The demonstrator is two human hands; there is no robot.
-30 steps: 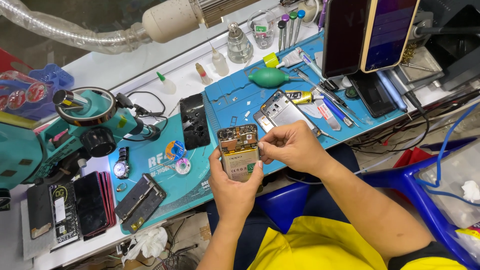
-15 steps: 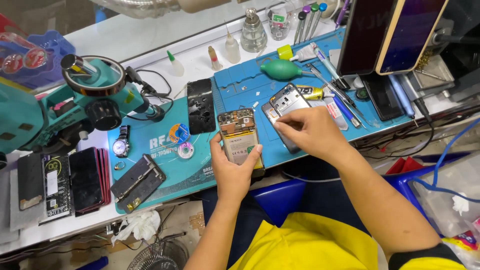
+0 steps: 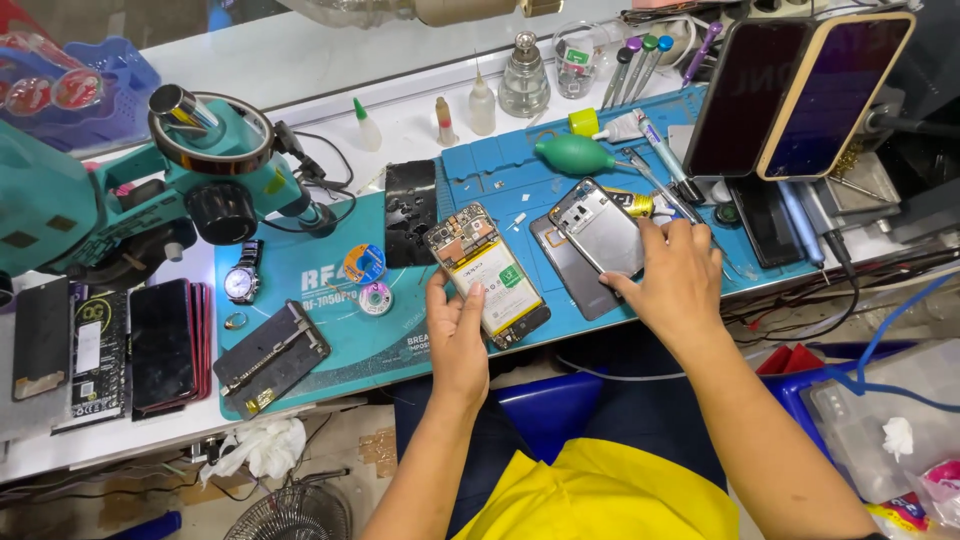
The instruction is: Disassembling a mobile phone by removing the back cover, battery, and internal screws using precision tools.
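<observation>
In the head view, an opened phone (image 3: 487, 275) with its battery exposed is gripped from below by the left hand (image 3: 458, 335), over the blue mat (image 3: 340, 340). A grey back cover (image 3: 598, 227) is pinched at its near edge by the right hand (image 3: 680, 280), just right of the phone.

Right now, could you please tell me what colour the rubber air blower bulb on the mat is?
The air blower bulb is teal green, seen clearly in the head view.

left hand (image 3: 458, 340): opened phone (image 3: 486, 273) (back off) | right hand (image 3: 678, 280): grey back cover (image 3: 600, 226)
</observation>
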